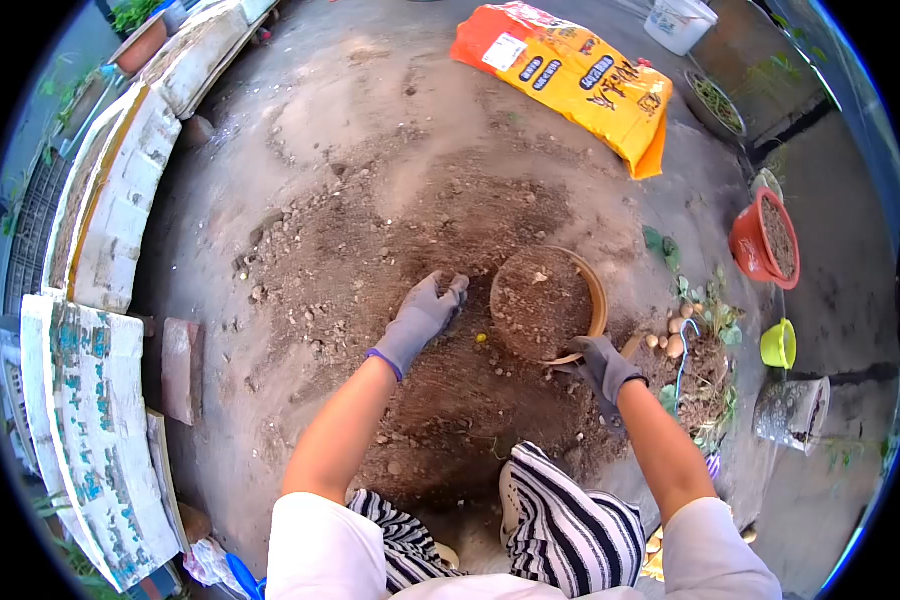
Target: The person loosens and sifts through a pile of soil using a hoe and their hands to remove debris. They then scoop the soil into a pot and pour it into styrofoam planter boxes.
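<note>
My left hand (422, 318), in a grey glove with a purple cuff, is low over the loose brown soil (370, 225). Its fingers are slightly bent and apart, and I see nothing held in them. My right hand (602, 372), gloved in grey, grips the near right edge of a round tan pot (598, 290). Dark crumbly soil (540, 300) shows inside the pot's rim, and the pot's underside is hidden. A small yellow-green round thing (482, 338) lies on the ground between my hands and the pot.
An orange and yellow bag (580, 80) lies at the back. Potatoes (675, 345) and uprooted plants (710, 370) are to the right. Farther right stand a red pot (765, 240) and a lime-green pot (778, 345). White planter boxes (100, 430) and a brick (182, 370) line the left.
</note>
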Demonstrator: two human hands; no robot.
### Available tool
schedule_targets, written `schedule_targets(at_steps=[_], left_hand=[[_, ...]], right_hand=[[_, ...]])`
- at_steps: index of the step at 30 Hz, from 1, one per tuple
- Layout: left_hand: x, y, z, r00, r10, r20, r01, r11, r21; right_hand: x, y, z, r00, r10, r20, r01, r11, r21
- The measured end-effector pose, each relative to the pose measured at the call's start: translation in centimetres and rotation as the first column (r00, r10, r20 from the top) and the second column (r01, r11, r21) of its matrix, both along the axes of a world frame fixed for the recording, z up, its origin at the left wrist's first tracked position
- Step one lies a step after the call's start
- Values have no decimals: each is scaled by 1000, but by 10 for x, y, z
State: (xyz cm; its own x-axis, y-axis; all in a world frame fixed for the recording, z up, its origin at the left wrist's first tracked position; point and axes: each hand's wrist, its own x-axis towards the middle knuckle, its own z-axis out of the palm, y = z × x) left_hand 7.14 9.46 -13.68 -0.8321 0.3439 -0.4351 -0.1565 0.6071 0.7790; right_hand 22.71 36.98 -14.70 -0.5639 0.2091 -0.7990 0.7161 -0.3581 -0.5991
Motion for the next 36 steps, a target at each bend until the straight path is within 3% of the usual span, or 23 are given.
schedule_targets(at_steps=[1,2,6,9,11,12,13,14,15,16,17,19,20,21,23,25,27,29,30,31,33,34,36], left_hand=[[9,5,2,958,-20,-287,18,1000,-10],[2,9,4,989,-149,1,144,960,242],[30,52,-1,973,-225,-58,231,907,351],[46,68,14,947,-253,-200,321,794,516],[40,63,21,909,-299,-290,403,808,429],[32,49,25,934,-245,-259,336,844,417],[23,32,26,929,-149,-340,272,897,349],[11,13,16,927,-45,-373,166,940,299],[-6,-12,-5,808,11,-590,113,979,172],[-15,-40,-23,754,-35,-656,-38,995,-97],[-21,-58,-14,855,2,-518,-87,986,-139],[-27,-66,-17,866,16,-499,-140,967,-212],[-30,-59,-23,870,20,-492,-140,968,-209],[-37,-44,-31,862,-26,-505,-120,960,-254],[-36,-15,-34,852,-65,-519,-101,953,-285],[-16,9,-30,839,-353,-413,104,850,-516],[5,13,-35,793,-412,-449,113,823,-556],[24,6,-35,754,-517,-406,209,774,-598],[31,2,-39,750,-520,-409,209,773,-599],[37,-2,-44,785,-495,-371,245,800,-548],[44,-9,-50,818,-473,-329,277,823,-496],[45,-13,-50,858,-421,-295,275,861,-428],[47,-21,-49,927,-284,-244,213,936,-279]], right_hand=[[2,-9,7,1000,-28,11,28,999,-20],[3,-17,7,988,-153,1,153,986,-64],[9,-8,-15,1000,20,2,-20,999,41],[12,-1,-30,988,153,-25,-148,978,144],[16,8,-39,974,227,-29,-217,957,194],[18,9,-41,954,299,-29,-284,928,242],[16,6,-35,952,306,-30,-291,927,236],[13,1,-23,970,241,-30,-233,958,169],[10,-3,-18,984,174,-23,-171,980,102],[15,10,-51,982,187,-16,-184,977,104],[14,8,-52,982,190,-15,-187,977,102],[12,-3,-32,1000,5,-29,-5,1000,28],[8,-5,-9,989,147,30,-149,987,66],[7,-10,-5,988,150,35,-152,986,73],[5,-17,-1,995,-79,62,81,996,-25],[4,-19,-1,994,-97,52,98,995,-24],[9,-12,-6,992,-121,41,122,992,-29],[11,-9,-13,996,-84,12,85,996,-42],[11,-5,-8,973,227,-36,-221,966,137],[10,-3,-2,869,494,-34,-453,820,350],[13,-7,-9,991,93,-92,-89,995,43],[12,-8,-9,991,96,-96,-93,995,41],[12,-11,-10,991,-131,-33,129,989,-68]])
